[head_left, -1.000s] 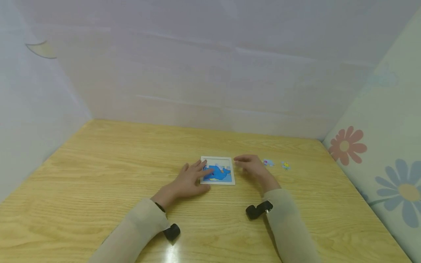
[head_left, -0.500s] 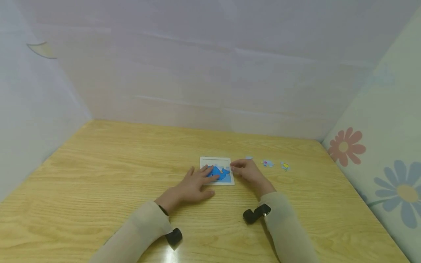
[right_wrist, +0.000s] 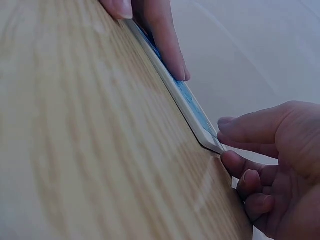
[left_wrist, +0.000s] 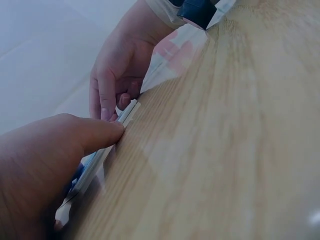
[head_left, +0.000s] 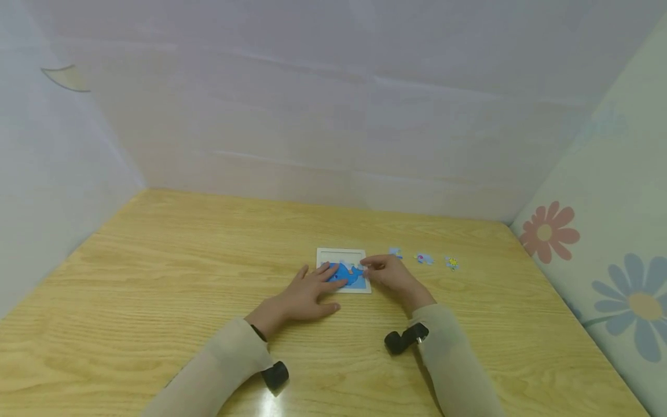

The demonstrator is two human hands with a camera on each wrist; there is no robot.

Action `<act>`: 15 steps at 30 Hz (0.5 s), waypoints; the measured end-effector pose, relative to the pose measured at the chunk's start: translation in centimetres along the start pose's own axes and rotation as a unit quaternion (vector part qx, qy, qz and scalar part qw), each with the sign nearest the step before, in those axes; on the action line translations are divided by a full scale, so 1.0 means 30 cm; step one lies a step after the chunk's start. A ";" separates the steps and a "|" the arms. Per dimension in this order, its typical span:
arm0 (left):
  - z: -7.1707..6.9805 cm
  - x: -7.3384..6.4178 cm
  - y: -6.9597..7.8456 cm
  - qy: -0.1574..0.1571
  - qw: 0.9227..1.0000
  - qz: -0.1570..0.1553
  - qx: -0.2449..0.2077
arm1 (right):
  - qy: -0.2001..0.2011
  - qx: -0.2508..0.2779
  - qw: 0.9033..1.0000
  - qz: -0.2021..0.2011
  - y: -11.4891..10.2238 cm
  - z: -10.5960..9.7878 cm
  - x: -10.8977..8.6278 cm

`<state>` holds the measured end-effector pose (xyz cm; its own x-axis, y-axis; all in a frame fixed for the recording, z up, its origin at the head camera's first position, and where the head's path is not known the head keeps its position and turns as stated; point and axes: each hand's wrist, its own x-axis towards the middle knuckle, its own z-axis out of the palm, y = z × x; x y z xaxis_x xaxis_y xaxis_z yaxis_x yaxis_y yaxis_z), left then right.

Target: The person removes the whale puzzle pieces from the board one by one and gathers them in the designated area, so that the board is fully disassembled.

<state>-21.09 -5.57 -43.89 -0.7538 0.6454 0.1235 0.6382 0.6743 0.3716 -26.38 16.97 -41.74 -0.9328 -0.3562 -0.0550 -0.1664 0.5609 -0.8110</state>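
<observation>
A square white-framed jigsaw puzzle tray (head_left: 341, 250) lies on the table with a blue whale picture (head_left: 356, 282) in its lower part. The upper part shows pale bare backing. My left hand (head_left: 307, 292) rests on the tray's left side with fingers spread over the whale; in the left wrist view its thumb (left_wrist: 102, 134) lies along the near edge. At the right edge, my right hand (head_left: 397, 278) has its thumb and fingertips on either side of the tray's border. Seen from the right wrist, several fingers curl beside the corner. Its fingers hide part of the whale's tail.
Three loose puzzle pieces lie to the right of the tray: a light blue one (head_left: 395, 253), one with a pink mark (head_left: 424, 259) and one with a yellow flower (head_left: 452, 263). A pale wall (head_left: 323, 127) closes the back, and a flowered panel (head_left: 620, 231) stands at the right.
My right hand has moved left and down onto the tray's right edge, uncovering the light blue piece. The left hand has shifted slightly right over the whale.
</observation>
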 end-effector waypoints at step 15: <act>-0.008 0.001 -0.002 0.012 1.000 0.006 0.014 | -0.008 -0.037 0.999 -0.017 -0.007 0.004 0.002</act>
<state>-21.19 -5.66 -43.67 -0.7493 0.6452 0.1495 0.6512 0.6766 0.3439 -26.38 16.75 -41.65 -0.9209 -0.3880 -0.0380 -0.2215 0.6011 -0.7679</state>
